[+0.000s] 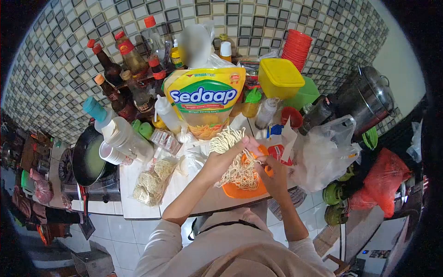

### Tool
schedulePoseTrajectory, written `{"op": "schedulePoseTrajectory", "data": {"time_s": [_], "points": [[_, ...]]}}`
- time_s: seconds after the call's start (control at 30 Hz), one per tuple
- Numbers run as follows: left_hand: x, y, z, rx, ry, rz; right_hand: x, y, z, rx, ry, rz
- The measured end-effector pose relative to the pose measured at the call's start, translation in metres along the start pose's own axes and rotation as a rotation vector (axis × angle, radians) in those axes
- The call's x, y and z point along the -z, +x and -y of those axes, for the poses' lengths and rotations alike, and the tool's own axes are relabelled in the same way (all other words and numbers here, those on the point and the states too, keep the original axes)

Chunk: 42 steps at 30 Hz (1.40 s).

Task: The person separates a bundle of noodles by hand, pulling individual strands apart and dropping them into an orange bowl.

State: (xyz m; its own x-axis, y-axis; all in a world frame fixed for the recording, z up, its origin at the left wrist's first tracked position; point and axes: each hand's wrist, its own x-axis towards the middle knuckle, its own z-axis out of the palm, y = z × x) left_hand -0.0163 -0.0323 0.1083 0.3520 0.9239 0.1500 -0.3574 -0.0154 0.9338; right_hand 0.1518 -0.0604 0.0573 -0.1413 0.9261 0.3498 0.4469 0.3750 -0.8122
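Note:
My left hand point(230, 154) is closed on a clump of pale curly noodles point(224, 140) above an orange container point(236, 193). More noodles point(241, 179) hang below that hand and lie loose in the container. Close beside it, my right hand point(273, 175) has its thumb and fingers pinched together at the edge of the noodle strands. A clear bag of dried noodle cakes point(154, 182) rests on the counter to the left. Behind my hands stands a large yellow and green Sedaap oil pouch point(203, 104).
A wok point(94, 157) with pale liquid sits on the stove at left. Stacked plastic cups point(127, 141) and several sauce bottles point(131, 55) crowd the back left. A yellow tub point(280, 78), red cups point(296, 50), a plastic bag point(323, 154) and a large pot point(367, 99) occupy the right.

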Motion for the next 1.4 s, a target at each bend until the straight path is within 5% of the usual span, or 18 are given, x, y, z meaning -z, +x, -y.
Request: {"op": "schedulePoseTrajectory", "data": {"time_s": [0.17, 0.43, 0.57, 0.83, 1.4], "points": [[0.001, 0.001, -0.001, 0.03, -0.029, -0.033, 0.007, -0.002, -0.01, 0.002, -0.023, 0.148], [-0.002, 0.0, -0.009, 0.038, -0.111, -0.033, 0.007, -0.008, -0.047, -0.233, 0.456, 0.222], [-0.005, 0.0, -0.014, 0.042, -0.126, -0.033, 0.002, -0.009, -0.036, -0.274, 0.374, 0.17], [-0.009, -0.003, -0.011, 0.058, 0.05, 0.026, -0.016, 0.01, 0.001, 0.141, 0.062, -0.012], [0.003, -0.005, -0.012, 0.064, -0.133, -0.057, -0.014, -0.005, -0.023, -0.036, 0.204, 0.075]]}}
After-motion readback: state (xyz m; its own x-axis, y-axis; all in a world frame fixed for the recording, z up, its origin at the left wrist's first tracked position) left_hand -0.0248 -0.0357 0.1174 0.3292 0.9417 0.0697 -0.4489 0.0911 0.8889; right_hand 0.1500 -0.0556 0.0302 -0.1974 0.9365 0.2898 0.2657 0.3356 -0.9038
